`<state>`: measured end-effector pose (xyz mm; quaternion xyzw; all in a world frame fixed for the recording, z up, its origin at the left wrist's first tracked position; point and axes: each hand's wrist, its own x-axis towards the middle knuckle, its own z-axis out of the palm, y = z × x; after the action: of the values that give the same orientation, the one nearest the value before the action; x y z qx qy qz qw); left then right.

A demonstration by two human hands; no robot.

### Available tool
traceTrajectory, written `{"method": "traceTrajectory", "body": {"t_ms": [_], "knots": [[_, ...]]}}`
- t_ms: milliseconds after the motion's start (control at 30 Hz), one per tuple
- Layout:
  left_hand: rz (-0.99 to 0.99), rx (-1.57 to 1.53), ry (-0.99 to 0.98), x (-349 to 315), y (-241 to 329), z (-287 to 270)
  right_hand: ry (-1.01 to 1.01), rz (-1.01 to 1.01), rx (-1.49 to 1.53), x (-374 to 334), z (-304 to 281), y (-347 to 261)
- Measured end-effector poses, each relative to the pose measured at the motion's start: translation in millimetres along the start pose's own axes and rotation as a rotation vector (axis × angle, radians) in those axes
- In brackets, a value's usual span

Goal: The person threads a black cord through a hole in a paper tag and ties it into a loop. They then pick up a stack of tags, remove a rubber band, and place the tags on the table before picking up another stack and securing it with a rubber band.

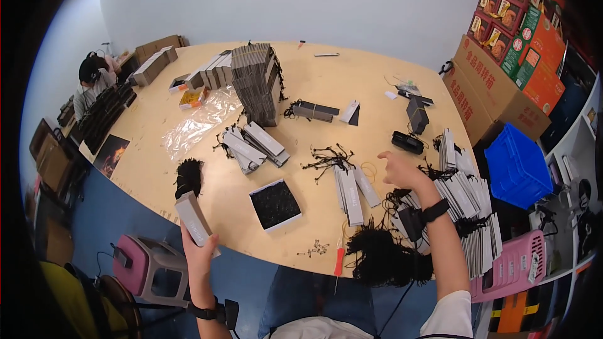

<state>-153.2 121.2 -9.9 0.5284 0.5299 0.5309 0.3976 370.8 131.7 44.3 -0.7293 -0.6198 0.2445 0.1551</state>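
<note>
Looks like mid tag-sorting: left hand (200, 252) clamped on a grey rectangular tag bundle (195, 218) at the surface edge, right hand (402, 172) open, reaching toward loose black strings (326, 158), probably grabbing one next.

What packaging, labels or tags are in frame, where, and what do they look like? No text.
Tag bundle: in left hand, grey oblong stack with black strings.
Tall tag stack: table centre-back, grey.
Tag rows: right table edge past right hand, white-grey.
Cardboard cartons: right of table, brown.
Boxes: stacked top right, red and green.
</note>
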Motion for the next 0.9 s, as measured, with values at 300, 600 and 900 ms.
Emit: {"method": "traceTrajectory", "body": {"t_ms": [300, 600, 900], "knots": [[0.183, 1.112, 0.093, 32, 3, 24, 0.348, 0.209, -0.196, 73, -57, 66], [0.066, 1.265, -0.226, 41, 10, 31, 0.617, 0.428, -0.201, 131, -66, 142], [0.063, 1.250, -0.199, 47, 12, 39, 0.793, 0.274, -0.115, 139, -59, 170]]}}
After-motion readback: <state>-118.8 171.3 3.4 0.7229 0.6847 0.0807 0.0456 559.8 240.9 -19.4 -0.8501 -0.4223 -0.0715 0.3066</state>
